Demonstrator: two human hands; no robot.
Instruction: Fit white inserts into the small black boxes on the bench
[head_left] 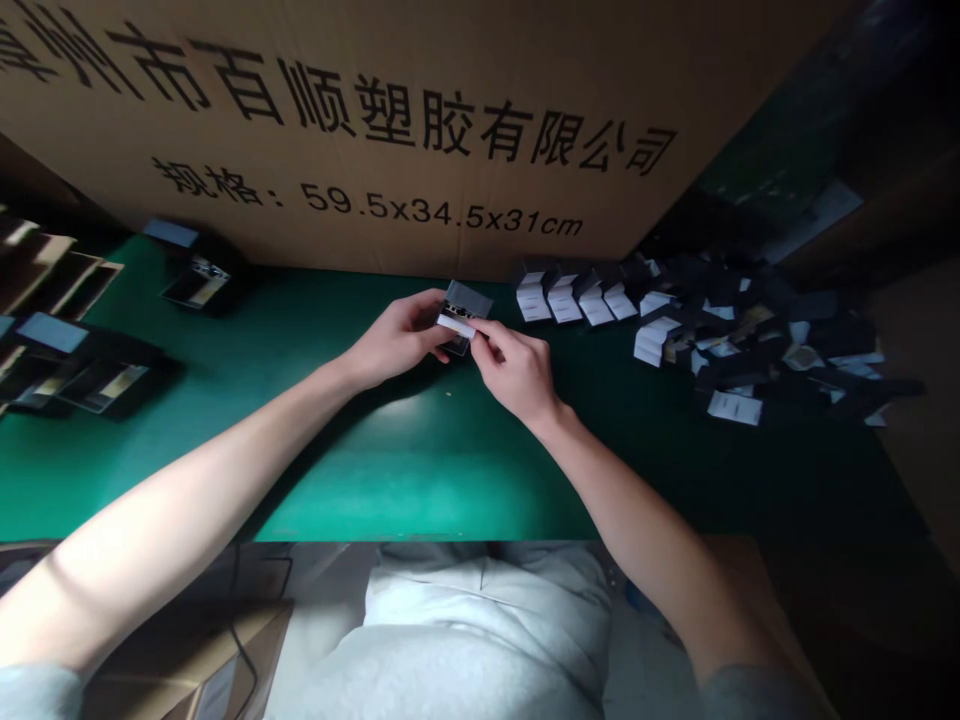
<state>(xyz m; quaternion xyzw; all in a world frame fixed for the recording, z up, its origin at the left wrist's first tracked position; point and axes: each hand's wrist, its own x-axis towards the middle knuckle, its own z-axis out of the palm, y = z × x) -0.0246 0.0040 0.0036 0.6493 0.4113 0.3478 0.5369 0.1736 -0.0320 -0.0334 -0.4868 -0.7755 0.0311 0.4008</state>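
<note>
Over the middle of the green table, my left hand (401, 338) grips a small dark box (469, 298) by its left side, thumb in front. The box's lid stands raised, and a white strip (456, 325) lies across its front. My right hand (517, 368) pinches the right end of that strip with thumb and fingertips. What is inside the box is too small to make out, apart from some gold and black detail.
Right of my hands, several dark boxes with white flaps (592, 300) stand in a row beside a jumbled heap (772, 340). Open dark boxes (97, 375) sit at the left on the green table (360, 460). A large printed carton (420, 170) forms the back edge.
</note>
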